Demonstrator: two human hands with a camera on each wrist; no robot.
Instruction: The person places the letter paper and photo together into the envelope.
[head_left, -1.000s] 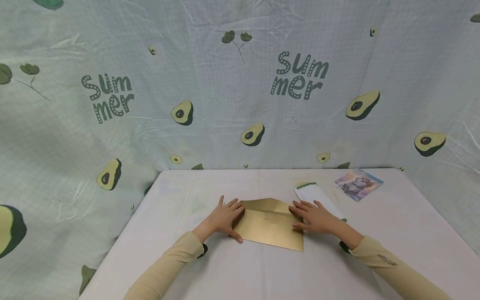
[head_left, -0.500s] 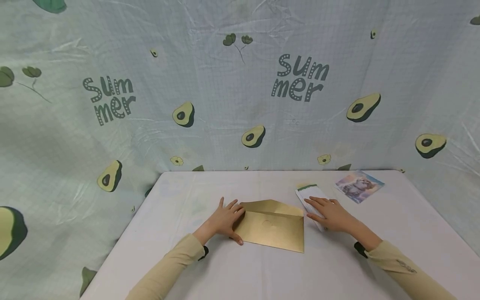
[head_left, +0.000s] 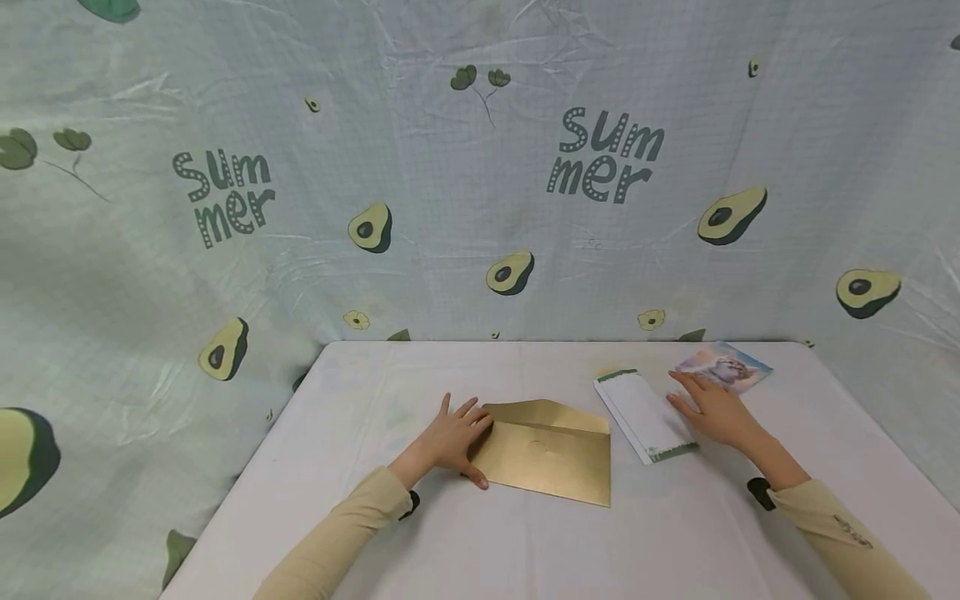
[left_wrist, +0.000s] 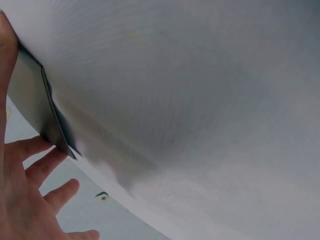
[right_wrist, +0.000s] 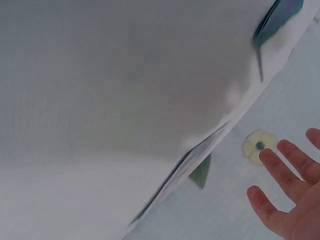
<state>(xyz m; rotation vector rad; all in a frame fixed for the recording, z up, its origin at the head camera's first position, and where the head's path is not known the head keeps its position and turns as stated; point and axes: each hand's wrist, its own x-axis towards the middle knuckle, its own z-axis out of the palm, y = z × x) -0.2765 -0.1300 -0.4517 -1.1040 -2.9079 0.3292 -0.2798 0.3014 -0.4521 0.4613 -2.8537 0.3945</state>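
A gold envelope (head_left: 547,458) lies on the table with its flap up at the far side. My left hand (head_left: 450,437) rests at its left end, fingers spread, thumb near the front corner. In the left wrist view, fingertips touch the envelope's edge (left_wrist: 35,95). My right hand (head_left: 716,412), fingers extended, holds nothing. It is between a white folded paper (head_left: 637,408) with green ends and a colourful animal picture card (head_left: 720,367), partly covering the card in the head view. In the right wrist view the hand (right_wrist: 295,190) appears apart from the card (right_wrist: 180,170).
A white-covered table (head_left: 420,375) carries these things. Behind it hangs a pale curtain (head_left: 420,167) printed with avocados and lettering, which also runs along the left side. The paper lies just right of the envelope; the card lies farther back at the right.
My right hand has left the envelope's right side, passed over the white paper and moved right toward the picture card. The left hand stays on the envelope.
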